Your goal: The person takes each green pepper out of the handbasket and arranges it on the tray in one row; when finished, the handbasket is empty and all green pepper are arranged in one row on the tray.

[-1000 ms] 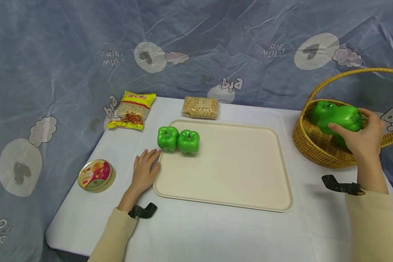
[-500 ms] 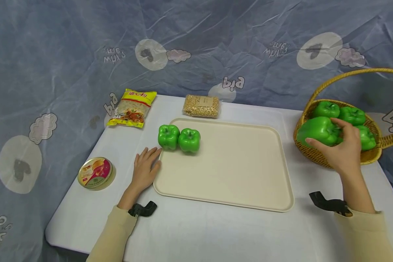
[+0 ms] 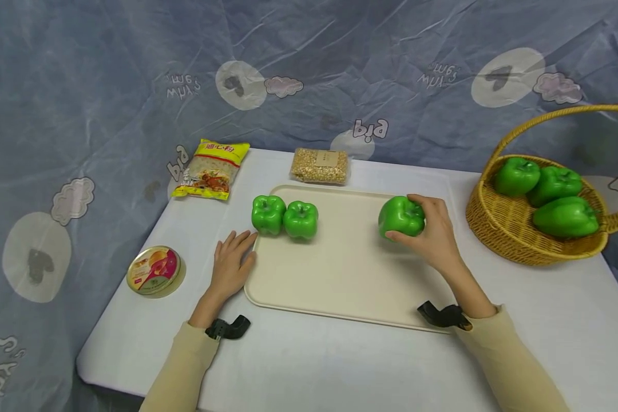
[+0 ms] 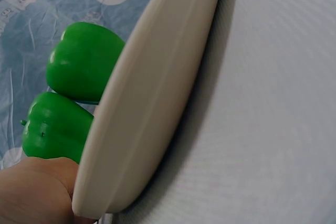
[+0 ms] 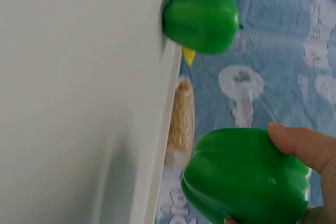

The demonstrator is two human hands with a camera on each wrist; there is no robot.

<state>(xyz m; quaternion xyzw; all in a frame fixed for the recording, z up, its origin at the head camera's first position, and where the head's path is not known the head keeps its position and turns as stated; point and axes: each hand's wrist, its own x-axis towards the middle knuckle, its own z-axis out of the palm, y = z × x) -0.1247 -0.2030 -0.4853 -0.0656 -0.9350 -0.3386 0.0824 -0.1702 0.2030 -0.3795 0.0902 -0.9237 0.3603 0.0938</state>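
My right hand (image 3: 435,234) grips a green bell pepper (image 3: 397,216) between thumb and fingers, over the right part of the cream tray (image 3: 350,274). In the right wrist view this held pepper (image 5: 244,177) hangs above the tray surface, its shadow falling below. My left hand (image 3: 232,263) rests with fingers spread at the tray's left edge, holding nothing. Just beyond its fingertips two green bell peppers stand side by side at the tray's left side, the outer pepper (image 3: 268,214) and the inner pepper (image 3: 301,220). The left wrist view shows both peppers behind the tray rim (image 4: 142,98).
At the right stands a wicker basket (image 3: 499,237) with a tall handle, holding three green peppers (image 3: 566,217). A yellow food packet (image 3: 211,169) and a bag of grains (image 3: 319,166) lie along the back. A round tin (image 3: 154,271) sits left on the white table (image 3: 309,366).
My right hand has lifted a green bell pepper out of the basket and carried it left over the tray. My left hand has stayed at the tray's edge.
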